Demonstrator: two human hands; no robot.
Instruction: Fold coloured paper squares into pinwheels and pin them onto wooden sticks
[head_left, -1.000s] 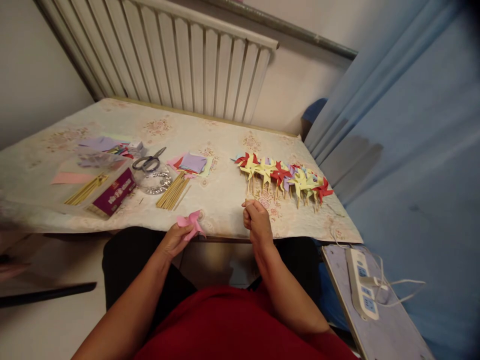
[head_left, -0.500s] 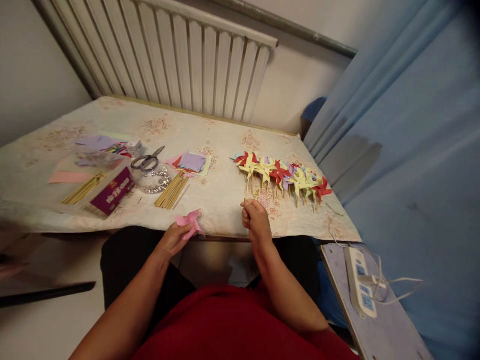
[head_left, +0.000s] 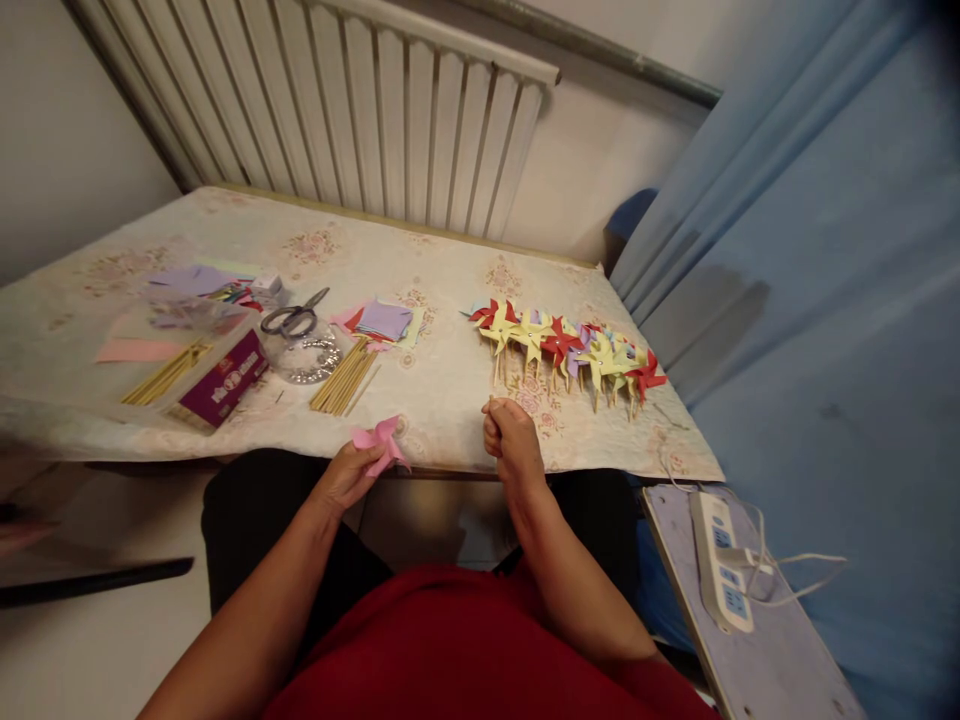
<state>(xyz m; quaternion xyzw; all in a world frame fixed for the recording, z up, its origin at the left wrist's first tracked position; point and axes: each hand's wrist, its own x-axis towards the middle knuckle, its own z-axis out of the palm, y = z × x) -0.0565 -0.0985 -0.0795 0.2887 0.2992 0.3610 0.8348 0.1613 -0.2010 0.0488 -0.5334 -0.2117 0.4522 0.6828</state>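
Note:
A pink paper pinwheel (head_left: 384,447) is pinched between the thumb and fingers of my left hand (head_left: 351,474), just above the table's front edge. My right hand (head_left: 512,435) is closed in a fist in front of the finished pinwheels. Only a small tan tip, which looks like the end of a thin wooden stick (head_left: 491,399), shows above its thumb; the remainder is hidden. Several pinwheels (head_left: 562,345) in yellow, red and purple stand in a cluster on their sticks at the right. A bundle of wooden sticks (head_left: 343,378) lies beyond my left hand, beside stacked coloured paper squares (head_left: 386,320).
Scissors (head_left: 294,318) rest on a round clear container of shiny metal pins (head_left: 309,360). Left of them are a clear box with a purple label (head_left: 225,385) and loose paper (head_left: 191,281). A power strip (head_left: 721,562) sits on a board at the right, by a blue curtain (head_left: 810,260).
The view has shifted very slightly. Both hands stay in place, with the pink pinwheel still in my left hand.

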